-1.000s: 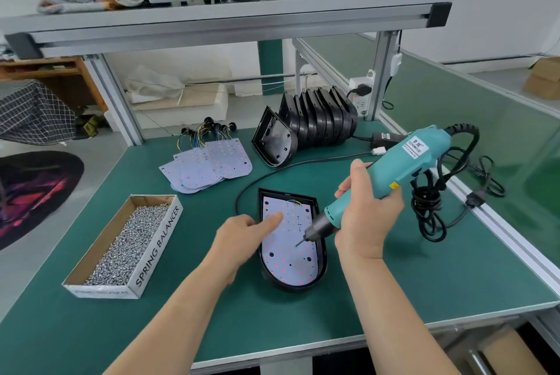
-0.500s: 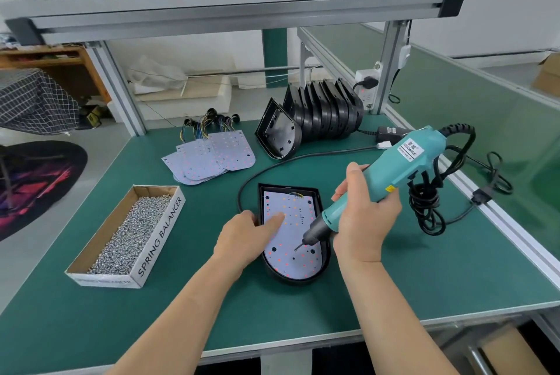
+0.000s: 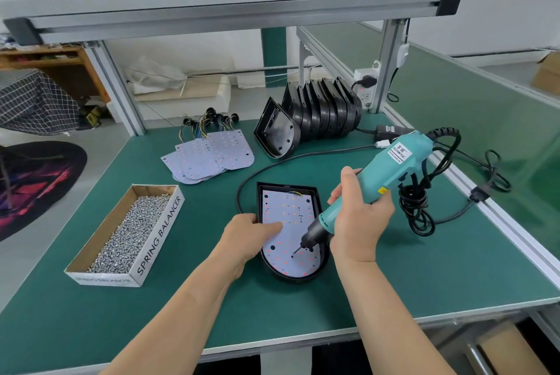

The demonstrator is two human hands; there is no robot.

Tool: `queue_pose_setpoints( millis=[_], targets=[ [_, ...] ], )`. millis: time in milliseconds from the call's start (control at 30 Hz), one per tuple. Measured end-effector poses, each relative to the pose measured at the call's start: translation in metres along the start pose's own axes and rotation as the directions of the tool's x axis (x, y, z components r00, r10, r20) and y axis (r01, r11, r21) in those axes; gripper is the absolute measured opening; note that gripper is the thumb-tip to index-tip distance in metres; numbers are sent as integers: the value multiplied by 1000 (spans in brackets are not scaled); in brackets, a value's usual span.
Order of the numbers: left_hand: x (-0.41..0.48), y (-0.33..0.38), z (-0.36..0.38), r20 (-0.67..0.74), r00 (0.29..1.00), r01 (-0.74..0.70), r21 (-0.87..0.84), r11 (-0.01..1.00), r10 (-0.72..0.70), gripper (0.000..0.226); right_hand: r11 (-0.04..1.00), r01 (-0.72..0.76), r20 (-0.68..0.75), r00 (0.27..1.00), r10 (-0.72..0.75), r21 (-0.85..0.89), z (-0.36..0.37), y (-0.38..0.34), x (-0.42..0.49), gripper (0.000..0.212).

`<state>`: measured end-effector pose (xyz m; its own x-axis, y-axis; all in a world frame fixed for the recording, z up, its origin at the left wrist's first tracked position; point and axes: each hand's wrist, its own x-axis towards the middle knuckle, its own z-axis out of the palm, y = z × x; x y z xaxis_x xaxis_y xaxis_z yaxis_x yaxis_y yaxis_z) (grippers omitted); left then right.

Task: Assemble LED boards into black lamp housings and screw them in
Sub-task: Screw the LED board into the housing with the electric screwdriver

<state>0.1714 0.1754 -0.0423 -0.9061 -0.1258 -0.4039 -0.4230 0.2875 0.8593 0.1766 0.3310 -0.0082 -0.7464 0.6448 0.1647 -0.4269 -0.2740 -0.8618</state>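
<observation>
The green surface (image 3: 424,268) carries a row of empty black housings (image 3: 321,114) on edge at the far side; a cardboard box (image 3: 157,238) of screws lies left, loose LED boards (image 3: 212,159) beyond it; at the middle a black housing (image 3: 325,256) lies flat with an LED board (image 3: 288,214) inside; the right hand (image 3: 360,223) wraps its fingers round a teal screwdriver (image 3: 391,171), bit on the board; the left hand (image 3: 245,235) presses near-straight fingers on the board's left side.
</observation>
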Motion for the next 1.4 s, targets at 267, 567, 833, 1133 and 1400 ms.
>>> queue_pose_setpoints(
  millis=[267, 567, 833, 1133, 1400],
  targets=[
    [-2, 2, 0, -5, 1000, 10, 2, 1000, -10, 72, 1000, -29, 0, 1000, 29, 2, 0, 6, 0, 12],
    [-6, 4, -1, 6, 1000, 16, 1, 1000, -16, 72, 1000, -26, -1, 1000, 26, -11, -2, 6, -1, 12],
    [-6, 5, 0, 3, 1000, 16, -1, 1000, -16, 71, 998, 38, 72, 997, -33, -58, 2, 3, -5, 21],
    [-7, 6, 2, -15, 1000, 15, 7, 1000, -15, 66, 981, 142, 124, 984, -125, -133, 6, 4, -9, 10],
    [-6, 6, 5, -47, 999, 3, -22, 1000, -4, 60, 969, 172, 223, 966, -131, -176, 11, 11, -14, 25]
  ],
)
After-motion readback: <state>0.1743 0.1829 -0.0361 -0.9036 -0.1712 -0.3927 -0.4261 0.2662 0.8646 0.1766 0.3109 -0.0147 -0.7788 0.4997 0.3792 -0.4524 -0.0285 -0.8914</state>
